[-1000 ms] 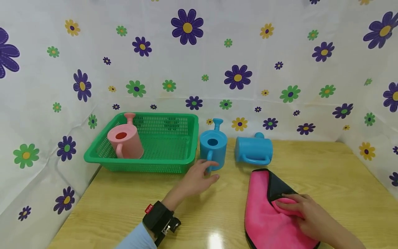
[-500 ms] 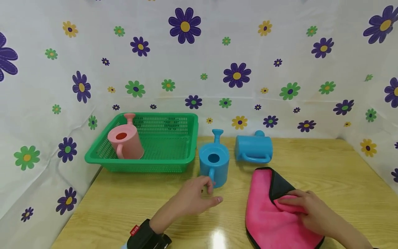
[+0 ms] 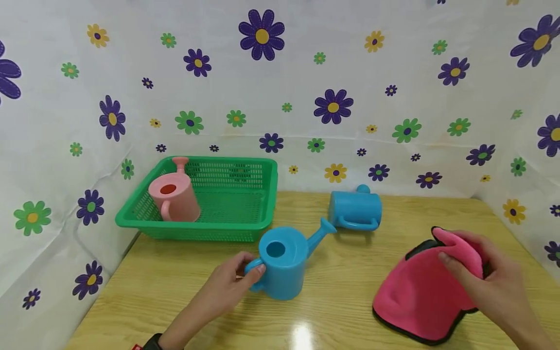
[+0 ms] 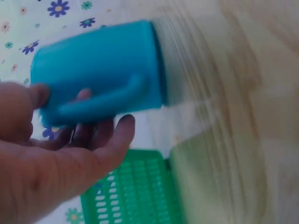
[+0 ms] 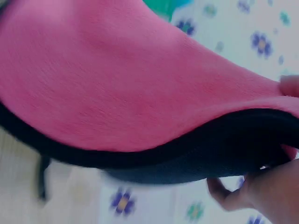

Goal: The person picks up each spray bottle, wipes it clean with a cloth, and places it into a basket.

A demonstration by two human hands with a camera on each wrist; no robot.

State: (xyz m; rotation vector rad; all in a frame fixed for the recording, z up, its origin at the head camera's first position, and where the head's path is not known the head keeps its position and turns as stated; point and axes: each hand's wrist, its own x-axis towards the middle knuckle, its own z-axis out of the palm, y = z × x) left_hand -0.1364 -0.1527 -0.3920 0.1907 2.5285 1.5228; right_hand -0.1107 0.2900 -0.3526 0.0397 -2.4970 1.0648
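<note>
In the head view my left hand (image 3: 229, 284) grips the handle of a blue watering can (image 3: 286, 265), its spout turned to the right. The left wrist view shows the fingers and thumb around the handle of this can (image 4: 98, 70); whether its base touches the table I cannot tell. My right hand (image 3: 500, 279) pinches the upper corner of a pink cloth (image 3: 420, 296) with black edging and a dark underside. Part of the cloth is raised and its lower edge hangs near the table. In the right wrist view the cloth (image 5: 117, 79) fills most of the picture.
A green plastic basket (image 3: 197, 233) stands at the back left, with a pink watering can (image 3: 179, 201) inside it. Another blue watering can (image 3: 356, 209) lies on its side at the back of the wooden table (image 3: 341, 301). A flowered sheet (image 3: 297, 78) hangs behind.
My left hand has drawn the blue watering can from beside the basket toward the front and turned its spout rightward. My right hand has lifted the cloth and moved it to the right.
</note>
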